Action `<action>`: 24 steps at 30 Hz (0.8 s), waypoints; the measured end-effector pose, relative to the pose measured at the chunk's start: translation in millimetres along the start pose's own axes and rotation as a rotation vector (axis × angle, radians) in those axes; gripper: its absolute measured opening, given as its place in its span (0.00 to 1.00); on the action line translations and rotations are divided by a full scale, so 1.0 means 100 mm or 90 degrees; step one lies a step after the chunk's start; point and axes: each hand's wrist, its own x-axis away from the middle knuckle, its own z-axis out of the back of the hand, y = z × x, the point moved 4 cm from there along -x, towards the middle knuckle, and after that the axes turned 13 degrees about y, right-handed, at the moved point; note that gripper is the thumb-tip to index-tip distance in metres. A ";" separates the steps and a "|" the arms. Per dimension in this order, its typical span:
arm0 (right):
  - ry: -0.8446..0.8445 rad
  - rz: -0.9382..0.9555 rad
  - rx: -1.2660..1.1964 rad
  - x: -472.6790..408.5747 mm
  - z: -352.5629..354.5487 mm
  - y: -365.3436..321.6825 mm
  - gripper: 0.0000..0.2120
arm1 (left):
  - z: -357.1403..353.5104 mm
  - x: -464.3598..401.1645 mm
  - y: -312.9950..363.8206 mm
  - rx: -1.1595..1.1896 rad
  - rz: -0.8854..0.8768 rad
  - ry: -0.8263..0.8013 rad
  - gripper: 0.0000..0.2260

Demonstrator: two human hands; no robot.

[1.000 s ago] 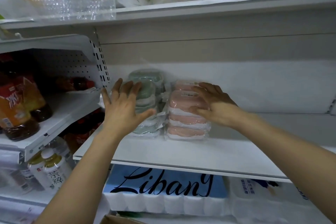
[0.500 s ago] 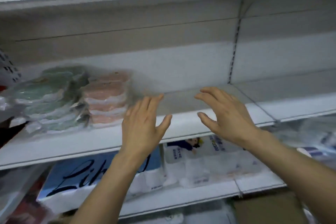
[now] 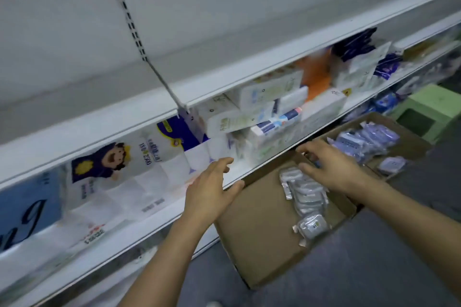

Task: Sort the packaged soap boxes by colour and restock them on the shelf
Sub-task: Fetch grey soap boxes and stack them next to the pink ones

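A cardboard box (image 3: 252, 237) lies on the floor at lower right, holding several grey wrapped soap boxes (image 3: 305, 197). A second cardboard box (image 3: 411, 143) behind it holds several purple wrapped soap boxes (image 3: 366, 139). My left hand (image 3: 212, 192) hovers over the near box's left rim, fingers spread and holding nothing. Above the grey packs hangs my right hand (image 3: 329, 166), fingers loosely spread and free of any pack. The white shelf (image 3: 154, 107) runs bare across the upper view. The green and pink stacks are out of view.
The lower shelf level carries toilet paper packs (image 3: 139, 169) and tissue packs (image 3: 262, 112), close behind my left hand. A green plastic stool (image 3: 429, 109) stands at the far right. Dark floor (image 3: 374, 269) spreads in front of the boxes.
My view swung right and down, away from the green and pink stacks. Both hands left the shelf and dropped toward the cardboard boxes on the floor.
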 end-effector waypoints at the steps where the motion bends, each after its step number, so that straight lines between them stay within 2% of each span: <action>1: -0.021 -0.029 0.002 0.01 -0.04 0.23 0.15 | -0.16 -0.05 0.05 0.004 0.011 -0.035 0.24; 8: -0.140 -0.212 -0.006 0.15 -0.41 1.51 0.17 | -1.27 -0.51 0.21 0.083 0.103 -0.246 0.21; 12: -0.173 -0.282 -0.030 0.24 -0.65 2.09 0.12 | -2.08 -0.70 0.22 0.154 0.178 -0.337 0.27; 14: -0.202 -0.311 -0.036 0.24 -0.86 2.40 0.13 | -2.48 -0.74 0.23 0.142 0.197 -0.381 0.20; 15: -0.222 -0.320 -0.041 0.22 -0.98 2.55 0.13 | -2.68 -0.76 0.23 0.139 0.213 -0.391 0.18; 20: -0.341 -0.313 -0.092 0.14 -1.90 3.35 0.08 | -3.80 -0.89 0.16 0.173 0.324 -0.406 0.17; 22: -0.406 -0.327 -0.117 0.13 -2.28 3.66 0.08 | -4.25 -0.98 0.10 0.201 0.405 -0.384 0.16; 24: -0.460 -0.360 -0.146 0.15 -2.60 3.85 0.07 | -4.67 -1.02 0.04 0.243 0.539 -0.367 0.14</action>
